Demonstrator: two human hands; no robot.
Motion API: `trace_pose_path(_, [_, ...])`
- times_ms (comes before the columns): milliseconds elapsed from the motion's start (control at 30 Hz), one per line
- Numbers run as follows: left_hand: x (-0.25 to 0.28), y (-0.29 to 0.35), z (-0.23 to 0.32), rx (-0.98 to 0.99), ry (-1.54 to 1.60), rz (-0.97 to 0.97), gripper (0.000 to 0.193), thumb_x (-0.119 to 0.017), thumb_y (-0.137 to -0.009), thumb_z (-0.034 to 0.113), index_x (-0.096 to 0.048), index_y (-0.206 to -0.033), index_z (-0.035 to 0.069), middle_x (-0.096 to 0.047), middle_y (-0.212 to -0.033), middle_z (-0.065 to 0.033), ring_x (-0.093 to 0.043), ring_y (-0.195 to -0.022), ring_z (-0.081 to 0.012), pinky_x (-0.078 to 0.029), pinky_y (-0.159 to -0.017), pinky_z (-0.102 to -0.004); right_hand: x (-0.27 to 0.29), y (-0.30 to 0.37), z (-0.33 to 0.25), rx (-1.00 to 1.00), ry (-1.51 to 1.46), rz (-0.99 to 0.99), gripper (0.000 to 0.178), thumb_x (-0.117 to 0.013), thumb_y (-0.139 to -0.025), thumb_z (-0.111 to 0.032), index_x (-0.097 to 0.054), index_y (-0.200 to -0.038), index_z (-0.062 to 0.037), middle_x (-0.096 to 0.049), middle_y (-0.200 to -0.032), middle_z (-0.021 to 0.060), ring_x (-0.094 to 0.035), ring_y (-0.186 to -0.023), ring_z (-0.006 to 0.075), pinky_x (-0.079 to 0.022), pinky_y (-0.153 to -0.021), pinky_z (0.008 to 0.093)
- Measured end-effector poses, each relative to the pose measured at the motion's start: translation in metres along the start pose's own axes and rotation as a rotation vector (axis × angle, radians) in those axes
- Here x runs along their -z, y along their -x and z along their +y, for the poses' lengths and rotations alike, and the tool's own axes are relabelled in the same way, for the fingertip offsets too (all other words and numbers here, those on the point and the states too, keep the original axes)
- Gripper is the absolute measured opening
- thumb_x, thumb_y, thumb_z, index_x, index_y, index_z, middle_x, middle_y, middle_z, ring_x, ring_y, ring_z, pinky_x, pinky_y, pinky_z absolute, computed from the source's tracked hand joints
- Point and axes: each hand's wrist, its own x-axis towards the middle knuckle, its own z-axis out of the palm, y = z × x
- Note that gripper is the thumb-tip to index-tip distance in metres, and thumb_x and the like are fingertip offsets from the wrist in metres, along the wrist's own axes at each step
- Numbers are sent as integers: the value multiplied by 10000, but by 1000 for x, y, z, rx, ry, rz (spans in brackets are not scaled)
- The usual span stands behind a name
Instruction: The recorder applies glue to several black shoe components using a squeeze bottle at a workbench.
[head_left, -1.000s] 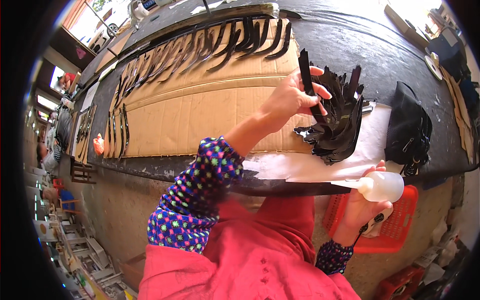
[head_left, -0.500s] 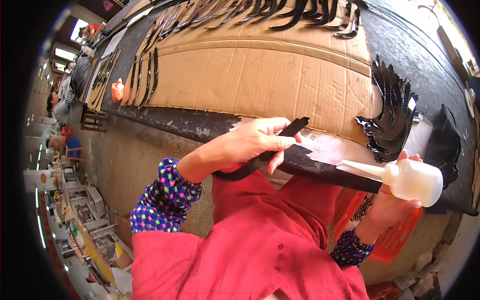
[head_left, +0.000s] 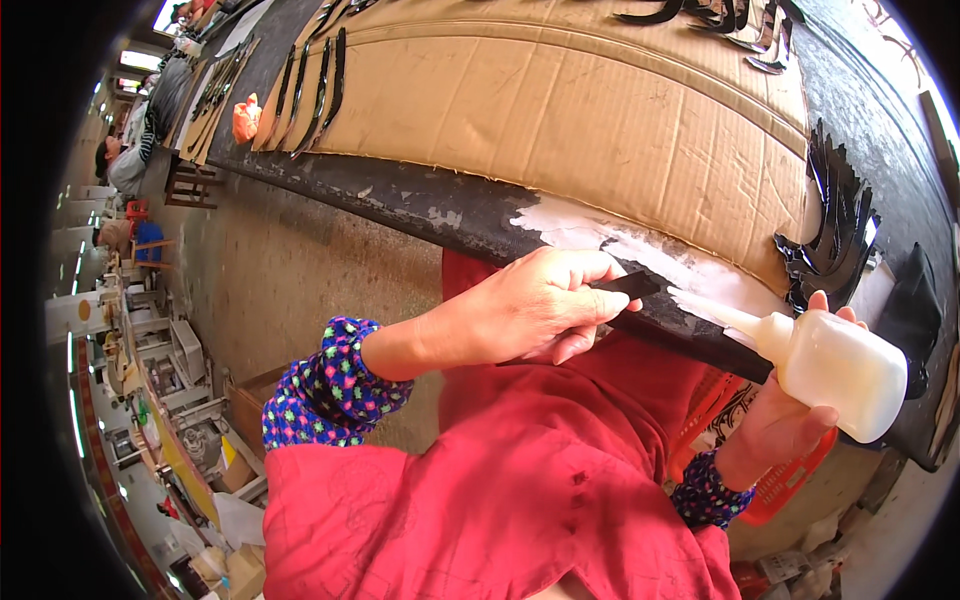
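My left hand [head_left: 540,305] is closed around a black, flat strip [head_left: 640,288], pinching it near one end between thumb and fingers. That end points right; most of the strip is hidden behind the hand. In my right hand [head_left: 775,425] lies a translucent squeeze bottle [head_left: 845,370] with pale liquid inside, tipped on its side. Its long, tapered nozzle [head_left: 715,312] points left, the tip close to the strip's end; whether they touch I cannot tell. Both hands are at the table's near edge, above my red apron [head_left: 520,450].
Cardboard [head_left: 600,120] covers much of the dark table, with several curved black strips [head_left: 333,90] laid along it. A heap of black strips [head_left: 838,230] sits at the right. An orange crumpled thing [head_left: 246,118] lies at the left. Below my right hand is a red basket [head_left: 780,485].
The strip's end has come down and right, toward the nozzle, and the gap between them has narrowed. The bottle has moved slightly right and down in view. The whole view has shifted too.
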Motion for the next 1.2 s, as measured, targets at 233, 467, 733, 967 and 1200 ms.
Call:
trace_pose_path(233, [7,1,-4,-26,-128,42,240,-506,-839,178,-569,-986,-1,-400,-570,69,-313,-464,3,-231,-409,-161,3,-1,4,62,74,-70,821,-642,-650,-504,-310,-1230,-27,-435,-1176,137,-442,-1059,365,-324,-932,493])
trace_pose_path(467, [13,-1,5,5,-170,35,202,-543,-797,153,-612,-900,-7,-391,-557,82,-270,-455,4,-203,-401,-178,0,-2,4,71,78,-75,814,-650,-642,-505,-330,-1226,-36,-454,-1160,131,-454,-1051,350,-331,-926,478])
trace_pose_path(733, [18,-4,5,4,-148,-7,187,-554,-771,132,-618,-875,-9,-402,-550,75,-272,-441,2,-203,-395,-180,6,0,3,46,43,-64,839,-680,-619,-493,-330,-1229,-36,-463,-1150,127,-455,-1049,347,-320,-932,455])
trace_pose_path(967, [24,-10,-2,-45,-151,-63,188,-561,-750,124,-622,-859,-17,-454,-571,63,-274,-444,6,-208,-389,-170,8,0,3,32,16,-65,839,-697,-608,-469,-333,-1225,-31,-462,-1148,124,-444,-1060,346,-311,-936,447])
trace_pose_path(1200, [24,-10,0,-40,-126,-89,181,-566,-734,129,-625,-814,-22,-442,-560,65,-271,-441,4,-200,-384,-171,17,-1,5,28,-44,-197,807,-657,-657,-451,-298,-1224,-2,-398,-1163,135,-338,-1142,311,-213,-1006,467])
